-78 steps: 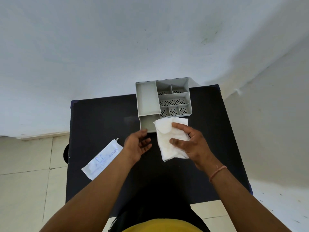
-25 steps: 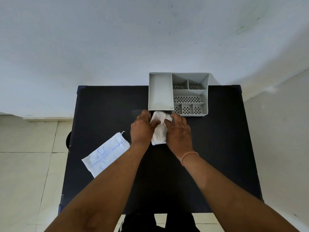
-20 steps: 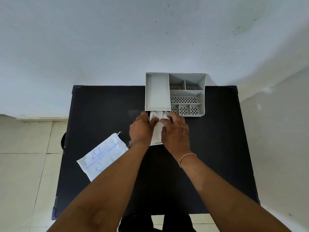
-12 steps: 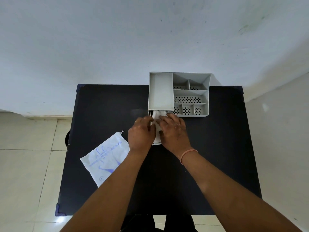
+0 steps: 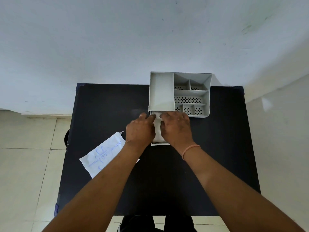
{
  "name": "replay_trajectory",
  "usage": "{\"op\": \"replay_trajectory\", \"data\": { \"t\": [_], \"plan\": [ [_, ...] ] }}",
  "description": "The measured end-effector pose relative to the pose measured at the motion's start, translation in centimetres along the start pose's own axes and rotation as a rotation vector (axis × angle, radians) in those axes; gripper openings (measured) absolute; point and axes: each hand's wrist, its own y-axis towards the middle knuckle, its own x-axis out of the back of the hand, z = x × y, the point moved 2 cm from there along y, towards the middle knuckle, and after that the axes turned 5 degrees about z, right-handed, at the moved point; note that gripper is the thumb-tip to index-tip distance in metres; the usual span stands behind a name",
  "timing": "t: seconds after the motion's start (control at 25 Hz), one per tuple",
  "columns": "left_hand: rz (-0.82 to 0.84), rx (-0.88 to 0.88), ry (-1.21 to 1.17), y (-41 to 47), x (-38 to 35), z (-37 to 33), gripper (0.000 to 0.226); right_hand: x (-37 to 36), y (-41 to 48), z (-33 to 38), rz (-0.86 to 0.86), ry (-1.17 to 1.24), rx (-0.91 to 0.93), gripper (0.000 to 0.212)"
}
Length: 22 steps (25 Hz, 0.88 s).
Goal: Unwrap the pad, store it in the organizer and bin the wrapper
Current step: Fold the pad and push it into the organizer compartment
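Obs: white folded cloth (image 5: 157,131) sits in open drawer (image 5: 160,144) of grey plastic organiser (image 5: 161,91), black table (image 5: 108,104) far edge. Left hand (image 5: 139,129) and right hand (image 5: 177,128) press it, palms down. Light, limp; take by folded edges.

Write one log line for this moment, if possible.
left hand presses white cloth | right hand presses it too | cloth in open drawer of grey organizer
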Motion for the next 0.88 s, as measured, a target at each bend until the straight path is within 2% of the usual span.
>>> {"op": "replay_trajectory", "data": {
  "t": [0.04,0.12,0.24,0.36,0.44,0.52,0.6,0.68,0.76,0.84,0.88],
  "plan": [
    [0.032,-0.011,0.053,0.2,-0.1,0.0,0.058,0.1,0.0,-0.4,-0.032,-0.041,0.005,0.038],
    [0.134,-0.019,0.129,0.7,-0.4,-0.4,0.072,-0.4,0.0,-0.7,0.054,-0.124,0.048,0.050],
    [0.249,-0.023,0.133,1.8,-0.5,-1.1,0.065,-1.2,0.1,-0.4,0.206,-0.222,0.106,0.060],
    [0.311,-0.015,0.105,2.0,-0.4,-1.5,0.068,-1.2,0.4,-0.3,0.214,-0.212,0.120,0.058],
    [0.297,-0.005,0.056,1.8,0.0,-1.1,0.071,-0.8,0.3,-0.7,0.149,-0.098,0.088,0.049],
    [0.228,-0.012,0.015,0.9,0.2,-0.2,0.069,-0.4,-0.5,-1.5,-0.008,0.004,0.015,0.036],
    [0.127,-0.048,-0.018,-0.7,0.2,0.6,0.065,-0.3,-2.1,-2.0,-0.081,-0.025,-0.050,0.025],
    [0.074,-0.133,-0.029,-2.8,-0.2,0.9,0.071,-0.7,-3.3,-2.2,0.001,-0.085,-0.112,0.023],
    [0.155,-0.209,0.026,-4.4,-1.3,0.7,0.082,-1.3,-3.5,-2.3,0.162,-0.061,-0.192,0.033],
    [0.243,-0.248,0.112,-5.2,-2.3,0.4,0.077,-1.7,-3.3,-2.2,0.297,0.032,-0.257,0.042],
    [0.243,-0.254,0.125,-5.3,-2.5,0.3,0.070,-1.6,-3.3,-2.0,0.307,0.084,-0.274,0.042]
  ]
}}
